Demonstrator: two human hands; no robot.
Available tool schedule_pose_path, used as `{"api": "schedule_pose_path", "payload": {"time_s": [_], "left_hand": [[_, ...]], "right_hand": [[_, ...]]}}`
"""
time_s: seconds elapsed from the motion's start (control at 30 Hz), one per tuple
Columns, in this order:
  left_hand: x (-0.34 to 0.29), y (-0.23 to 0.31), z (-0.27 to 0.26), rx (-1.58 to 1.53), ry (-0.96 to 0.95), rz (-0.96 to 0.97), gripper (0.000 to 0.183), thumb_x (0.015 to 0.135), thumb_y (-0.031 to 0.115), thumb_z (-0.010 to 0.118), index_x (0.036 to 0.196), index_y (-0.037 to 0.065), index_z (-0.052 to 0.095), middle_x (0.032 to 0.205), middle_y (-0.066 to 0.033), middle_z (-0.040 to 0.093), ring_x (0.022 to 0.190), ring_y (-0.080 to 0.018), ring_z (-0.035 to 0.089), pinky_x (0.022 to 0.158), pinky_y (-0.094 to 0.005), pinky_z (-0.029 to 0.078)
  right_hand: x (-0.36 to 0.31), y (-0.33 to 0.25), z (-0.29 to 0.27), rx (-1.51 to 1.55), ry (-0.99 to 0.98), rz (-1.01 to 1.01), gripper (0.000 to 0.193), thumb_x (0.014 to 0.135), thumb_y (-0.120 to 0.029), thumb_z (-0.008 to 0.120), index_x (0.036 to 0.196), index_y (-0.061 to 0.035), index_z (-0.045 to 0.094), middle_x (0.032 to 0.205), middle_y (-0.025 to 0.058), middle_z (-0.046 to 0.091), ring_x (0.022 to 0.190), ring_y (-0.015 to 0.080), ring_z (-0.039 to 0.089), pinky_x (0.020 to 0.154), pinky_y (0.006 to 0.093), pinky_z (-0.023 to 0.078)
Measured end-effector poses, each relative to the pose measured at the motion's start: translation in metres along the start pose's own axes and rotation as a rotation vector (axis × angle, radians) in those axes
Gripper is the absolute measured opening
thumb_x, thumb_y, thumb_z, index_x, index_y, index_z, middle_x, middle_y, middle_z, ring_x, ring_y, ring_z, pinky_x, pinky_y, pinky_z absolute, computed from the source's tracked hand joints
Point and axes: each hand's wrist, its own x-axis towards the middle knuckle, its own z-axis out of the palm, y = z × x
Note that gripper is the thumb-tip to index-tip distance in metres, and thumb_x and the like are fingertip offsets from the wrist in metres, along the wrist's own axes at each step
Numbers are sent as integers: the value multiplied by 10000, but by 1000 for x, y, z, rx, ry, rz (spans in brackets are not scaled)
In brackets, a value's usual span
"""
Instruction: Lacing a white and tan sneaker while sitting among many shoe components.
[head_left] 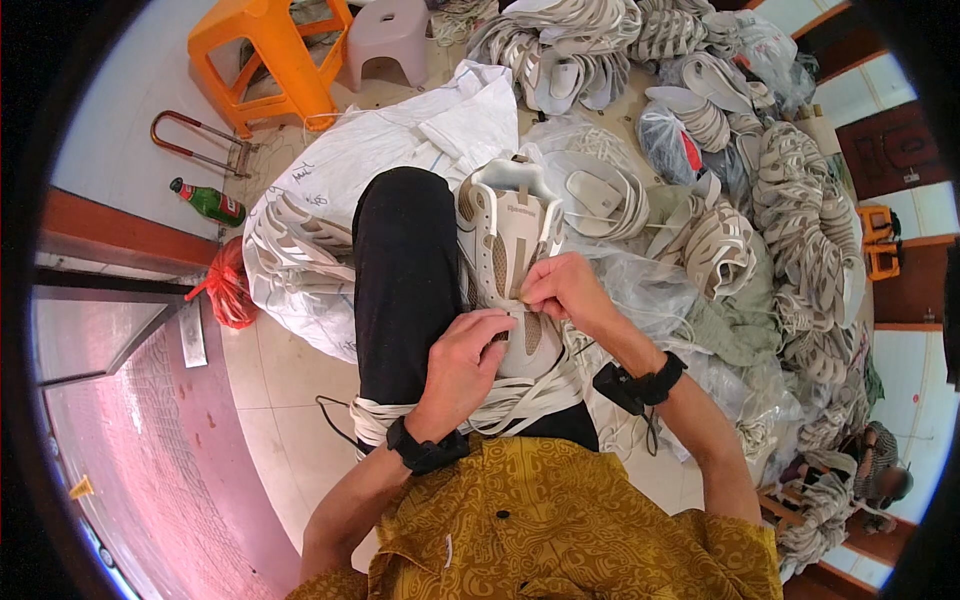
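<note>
A beige and white sneaker upper (515, 235) lies lengthwise over my lap, its collar pointing away from me and its toe toward me. Thumb and forefinger of my right hand (568, 290) pinch a thin white shoelace at the lowest eyelets. Close by on the left side of the toe, my left hand (465, 362) has its fingers bent against the upper; what sits between them is hidden. A loose bundle of flat white shoelaces (525, 400) is draped across my thighs, just below the toe.
A white woven sack (330, 285) with more uppers lies beyond my left knee. Piles of similar uppers (800, 200) and plastic bags cover the floor at right. An orange stool (262, 60), a green bottle (208, 200) and a red bag (233, 288) stand left. Another person (882, 465) sits far right.
</note>
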Motion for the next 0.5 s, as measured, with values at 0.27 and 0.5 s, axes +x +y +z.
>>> {"api": "schedule_pose_path", "payload": {"time_s": [0.27, 0.5], "left_hand": [[-1, 0, 2, 65, -19, 17, 256, 688, -51, 539, 926, 32, 580, 947, -123, 580, 903, -276, 539, 785, -320, 439], [-1, -1, 3, 66, -38, 9, 279, 680, -48, 551, 944, 38, 582, 984, -120, 571, 932, -268, 534, 806, -320, 431]], "right_hand": [[-10, 3, 1, -658, 155, -555, 94, 645, -59, 585, 723, -20, 622, 672, 94, 579, 586, 185, 552, 533, 295, 426], [-14, 1, 12, -1149, 356, -665, 42, 642, -46, 538, 656, -40, 577, 663, 91, 531, 621, 288, 550, 541, 375, 440]]}}
